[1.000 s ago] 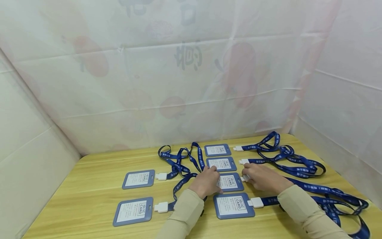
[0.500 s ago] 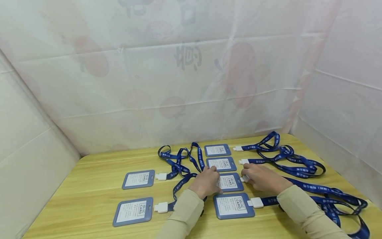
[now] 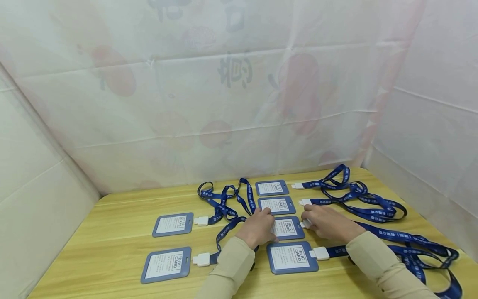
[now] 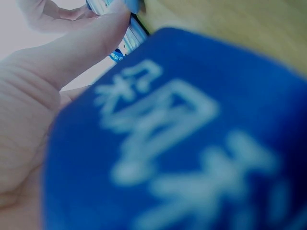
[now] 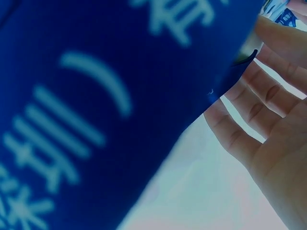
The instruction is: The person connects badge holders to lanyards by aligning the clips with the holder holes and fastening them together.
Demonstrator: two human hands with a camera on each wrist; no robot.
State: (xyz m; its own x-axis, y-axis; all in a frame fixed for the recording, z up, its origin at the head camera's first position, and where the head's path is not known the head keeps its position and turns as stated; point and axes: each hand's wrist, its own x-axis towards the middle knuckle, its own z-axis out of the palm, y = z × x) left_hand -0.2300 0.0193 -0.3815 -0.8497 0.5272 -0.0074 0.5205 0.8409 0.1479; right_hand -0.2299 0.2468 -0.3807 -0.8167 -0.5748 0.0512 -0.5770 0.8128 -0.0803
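Left hand grips badge — right, seemingly, clip.

Left reach: your beige fabric-sleeved left forearm angles forward and inward to the right.
Left grip: your bare left hand shows its back, your left thumb opposing the fingers — a pinch.
Right reach: your beige fabric-sleeved right forearm slants forward and leftward.
Right grip: your bare right hand points left, bent right fingers pinching with the thumb.
Spacing: hands near each other — apart.
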